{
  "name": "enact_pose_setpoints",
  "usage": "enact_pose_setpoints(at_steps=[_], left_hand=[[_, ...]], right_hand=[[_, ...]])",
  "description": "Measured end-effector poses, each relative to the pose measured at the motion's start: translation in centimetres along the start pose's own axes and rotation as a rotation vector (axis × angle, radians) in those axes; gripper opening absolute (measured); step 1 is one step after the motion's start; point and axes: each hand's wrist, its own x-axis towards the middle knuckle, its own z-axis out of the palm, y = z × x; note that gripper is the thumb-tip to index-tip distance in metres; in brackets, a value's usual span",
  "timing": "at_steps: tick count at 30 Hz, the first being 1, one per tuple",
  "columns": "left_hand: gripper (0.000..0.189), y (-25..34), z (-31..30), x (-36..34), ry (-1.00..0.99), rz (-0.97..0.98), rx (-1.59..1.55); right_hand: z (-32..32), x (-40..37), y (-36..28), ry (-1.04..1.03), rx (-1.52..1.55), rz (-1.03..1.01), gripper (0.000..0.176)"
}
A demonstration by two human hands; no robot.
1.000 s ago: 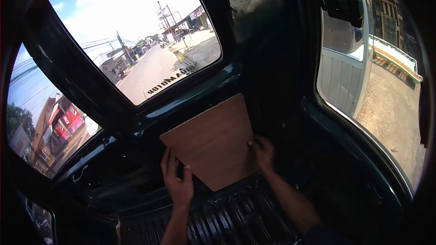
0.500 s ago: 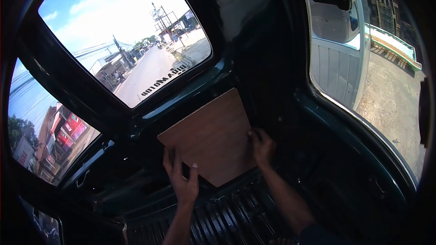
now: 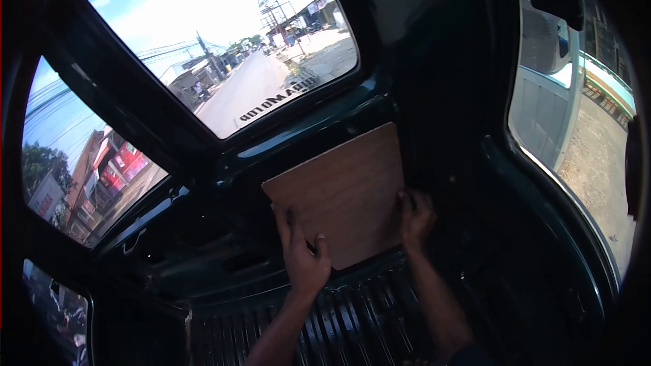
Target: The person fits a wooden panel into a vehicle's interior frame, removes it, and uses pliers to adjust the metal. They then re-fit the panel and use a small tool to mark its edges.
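A flat brown wooden board (image 3: 349, 193) leans upright against the dark green inner wall of the vehicle, below the window. My left hand (image 3: 302, 254) holds its lower left edge, with the fingers along the side and the thumb raised near the bottom. At the board's right edge is my right hand (image 3: 416, 217), its fingers bent against the edge. The far side of the board is hidden.
Below the board lies the ribbed dark floor (image 3: 332, 325). A window with reversed lettering (image 3: 278, 103) looks onto a road. To the right, an opening (image 3: 576, 135) shows a grey metal panel and sunlit ground.
The view has shifted, so the board and both hands appear farther right. My left hand's fingers now lie closer together along the board's left edge.
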Motion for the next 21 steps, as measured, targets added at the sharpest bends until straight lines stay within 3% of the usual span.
enact_pose_setpoints(at_steps=[6, 8, 12, 14, 17, 21], left_hand=[[0.074, -1.3, 0.0, 0.0, -0.047, -0.054, -0.079], [0.072, -1.9, 0.1, -0.2, -0.036, 0.063, -0.089], [0.072, -3.8, 0.9, -0.9, -0.024, 0.075, -0.221], [0.075, -6.3, 2.4, -1.7, -0.046, 0.345, 0.119], [0.078, -8.6, 4.1, -1.4, -0.062, 0.461, 0.332], [0.071, -9.4, 6.7, -1.5, -0.005, 0.453, 0.402]], right_hand=[[0.5, 0.3, 0.8, -0.016, -0.042, -0.025, 0.02], [0.6, 0.2, 0.7, -0.016, -0.052, -0.04, 0.02], [0.7, 0.3, 0.1, -0.048, -0.041, -0.03, 0.019], [0.5, 0.3, -0.2, -0.078, -0.049, -0.048, 0.019], [0.4, 0.4, -0.4, -0.108, -0.104, -0.081, 0.019], [-0.1, 0.9, -1.4, -0.201, -0.205, -0.072, 0.02]])
